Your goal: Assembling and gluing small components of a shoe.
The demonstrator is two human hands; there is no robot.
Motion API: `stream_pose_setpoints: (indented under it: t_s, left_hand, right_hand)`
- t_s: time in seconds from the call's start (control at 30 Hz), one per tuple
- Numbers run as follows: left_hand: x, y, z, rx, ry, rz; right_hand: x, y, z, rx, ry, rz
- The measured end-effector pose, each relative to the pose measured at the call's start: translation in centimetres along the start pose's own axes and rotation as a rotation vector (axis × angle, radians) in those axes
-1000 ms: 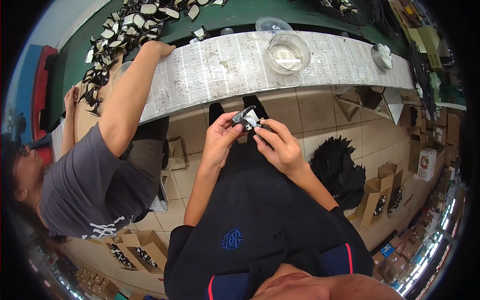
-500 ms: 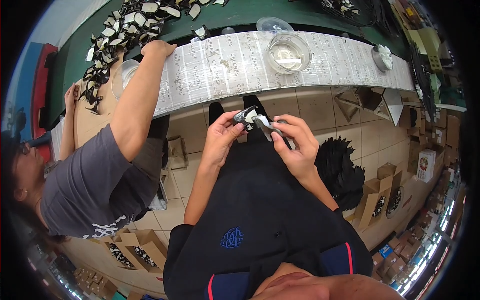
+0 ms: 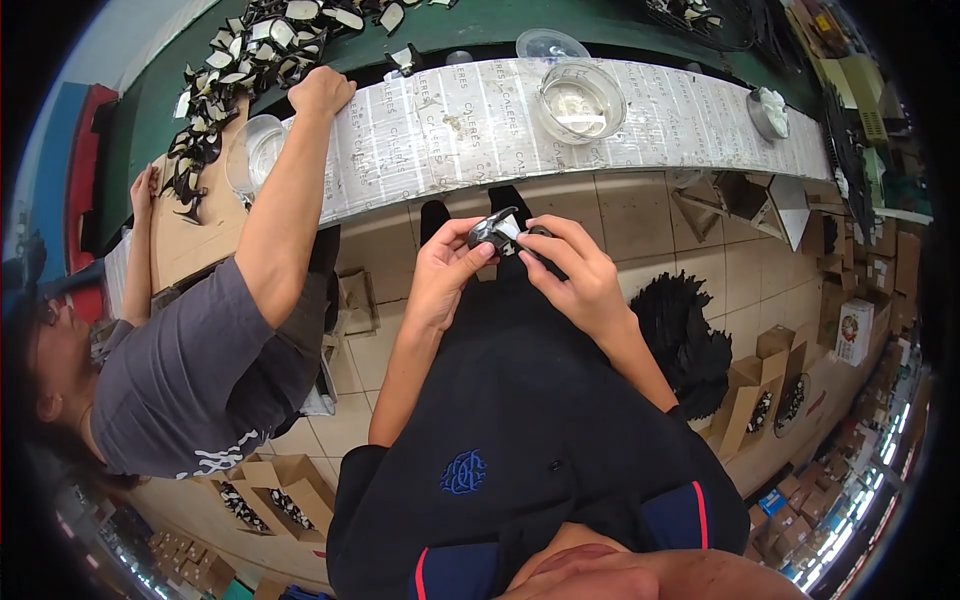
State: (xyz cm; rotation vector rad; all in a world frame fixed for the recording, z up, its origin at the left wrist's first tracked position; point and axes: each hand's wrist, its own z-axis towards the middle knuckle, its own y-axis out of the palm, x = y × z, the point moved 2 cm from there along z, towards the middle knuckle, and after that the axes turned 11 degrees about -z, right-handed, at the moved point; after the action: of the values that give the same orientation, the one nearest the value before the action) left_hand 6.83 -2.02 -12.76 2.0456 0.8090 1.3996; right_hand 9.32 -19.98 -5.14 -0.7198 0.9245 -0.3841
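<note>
Above my lap, my left hand (image 3: pixel 452 268) grips a glossy black shoe heel (image 3: pixel 482 234) between thumb and fingers. My right hand (image 3: pixel 577 268) is closed close beside it. Its fingertips pinch a small white piece (image 3: pixel 509 227) against the pale face of the heel. A dark-handled metal tool (image 3: pixel 541 236) is tucked in the same hand, mostly hidden by the fingers, so its exact kind is unclear. Both hands meet at the heel, just short of the bench.
Ahead is a bench covered in printed paper (image 3: pixel 430 130) with a clear round tub (image 3: pixel 581 105) and a small metal cup (image 3: pixel 768 113). Black heels (image 3: pixel 265 55) pile up on the far left, where a co-worker's arm (image 3: pixel 290 180) rests. Cartons (image 3: pixel 752 395) stand on the floor.
My right hand has moved in to the left and up against the heel. The tool's metal part, seen plainly before, is now mostly covered. The co-worker's near hand has risen slightly.
</note>
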Motion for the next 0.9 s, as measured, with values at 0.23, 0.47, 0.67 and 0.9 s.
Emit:
stream_pose_setpoints:
  t_s: [0.23, 0.47, 0.67, 0.9]
  left_hand:
    - [0.2, 0.3, -0.1, -0.013, -0.009, 0.001]
    - [-0.1, 0.0, 0.1, 0.002, -0.007, 0.018]
    - [-0.1, -0.1, 0.0, 0.009, -0.029, -0.012]
    - [0.0, -0.1, 0.0, 0.023, -0.06, -0.102]
  right_hand:
    - [0.4, 0.0, 0.4, 0.078, -0.042, -0.061]
    - [0.8, -0.2, 0.3, 0.145, -0.016, -0.167]
    - [0.7, -1.1, 0.5, 0.213, 0.039, -0.136]
    - [0.6, -0.9, -0.2, 0.167, 0.141, 0.018]
